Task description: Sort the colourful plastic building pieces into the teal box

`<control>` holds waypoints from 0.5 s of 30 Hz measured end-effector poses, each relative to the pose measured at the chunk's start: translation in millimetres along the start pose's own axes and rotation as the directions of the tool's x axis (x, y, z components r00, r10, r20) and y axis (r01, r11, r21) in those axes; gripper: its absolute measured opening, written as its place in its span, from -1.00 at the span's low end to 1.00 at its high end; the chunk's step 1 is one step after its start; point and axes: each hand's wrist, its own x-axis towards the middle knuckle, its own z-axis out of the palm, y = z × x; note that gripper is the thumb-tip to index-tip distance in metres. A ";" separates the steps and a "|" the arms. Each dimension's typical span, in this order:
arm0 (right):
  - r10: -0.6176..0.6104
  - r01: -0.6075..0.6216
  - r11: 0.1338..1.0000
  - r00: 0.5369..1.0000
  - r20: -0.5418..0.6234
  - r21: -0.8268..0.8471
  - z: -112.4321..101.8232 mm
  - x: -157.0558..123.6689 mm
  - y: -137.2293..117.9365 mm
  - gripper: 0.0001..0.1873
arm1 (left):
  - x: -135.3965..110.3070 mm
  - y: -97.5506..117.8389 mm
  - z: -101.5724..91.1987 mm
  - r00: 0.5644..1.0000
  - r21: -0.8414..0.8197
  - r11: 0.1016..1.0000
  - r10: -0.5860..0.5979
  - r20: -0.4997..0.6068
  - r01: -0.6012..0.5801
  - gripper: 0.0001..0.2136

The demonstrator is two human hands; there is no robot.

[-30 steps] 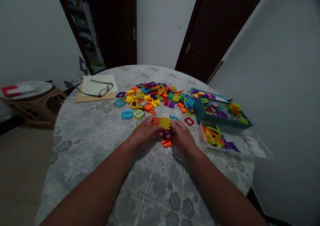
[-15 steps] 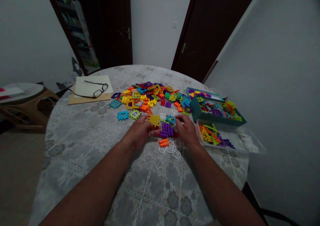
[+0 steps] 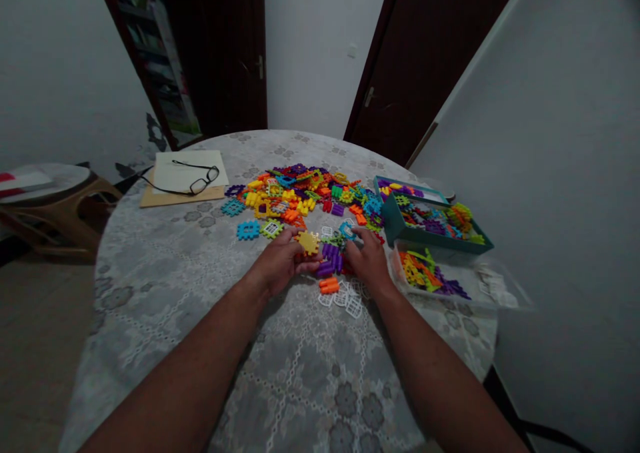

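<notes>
Between the thumb and fingers of my left hand (image 3: 280, 261) is a yellow toothed building piece (image 3: 308, 241). My right hand (image 3: 369, 261) is closed on a blue toothed building piece (image 3: 347, 230), held tilted at its fingertips. Purple ribbed connectors (image 3: 330, 259) lie between the two hands. Just in front of them sits an orange connector (image 3: 329, 285), beside several white lattice pieces (image 3: 353, 306). A blue toothed plate (image 3: 248, 230) and a green one with a white lattice (image 3: 271, 229) rest left of my left hand.
Behind my hands spreads a heap of mixed coloured pieces (image 3: 300, 189). At the right stand a teal box (image 3: 435, 234) and a clear plastic tray (image 3: 505, 283) with more pieces. Glasses (image 3: 199, 185) lie on papers (image 3: 165, 166) at the left of the round table.
My right hand has raised and tilted the blue piece away from the purple connectors. My left hand still holds the yellow piece, its face now turned slightly and catching more light.
</notes>
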 end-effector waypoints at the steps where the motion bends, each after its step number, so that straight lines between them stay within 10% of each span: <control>1: -0.025 0.028 0.998 0.999 -0.047 0.050 -3.8 -1.2 -5.2 -0.62 | -0.1 -0.2 0.3 1.000 0.009 1.000 -0.005 -0.002 0.005 -0.47; 8: -0.372 0.354 0.915 0.926 0.062 0.194 -9.4 -26.3 -57.0 -0.60 | -5.4 -0.1 3.5 0.998 0.022 1.000 0.001 0.061 -0.002 -0.72; 15: -0.403 0.374 0.904 0.908 0.117 0.209 -1.5 -25.4 -65.5 -0.51 | -4.6 -2.1 5.7 0.999 0.128 0.991 0.042 -0.013 -0.040 -0.66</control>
